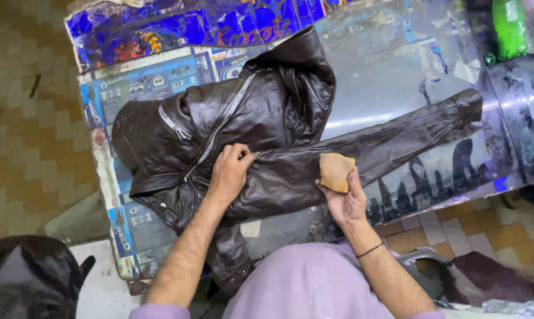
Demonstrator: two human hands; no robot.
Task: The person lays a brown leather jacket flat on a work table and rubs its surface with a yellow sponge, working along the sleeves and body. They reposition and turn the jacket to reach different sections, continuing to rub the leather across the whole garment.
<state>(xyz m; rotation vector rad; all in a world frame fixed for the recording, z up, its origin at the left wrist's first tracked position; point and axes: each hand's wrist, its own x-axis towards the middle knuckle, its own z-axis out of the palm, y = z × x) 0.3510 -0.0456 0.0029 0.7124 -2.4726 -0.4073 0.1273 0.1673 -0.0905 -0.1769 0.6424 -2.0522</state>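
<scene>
2 hands on dark brown leather jacket [267,118]: left hand [230,171] pinches seam at 9 o'clock, right hand [346,201] grips tan sponge pad [335,171] at 3 o'clock.

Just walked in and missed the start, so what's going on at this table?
A person is working on a dark brown leather jacket spread across a table covered with printed sheets. The left hand pinches the leather near the zip, holding it in place. The right hand holds a tan sponge-like pad against the jacket's sleeve, which stretches out to the right. A green bottle stands at the table's far corner.
</scene>
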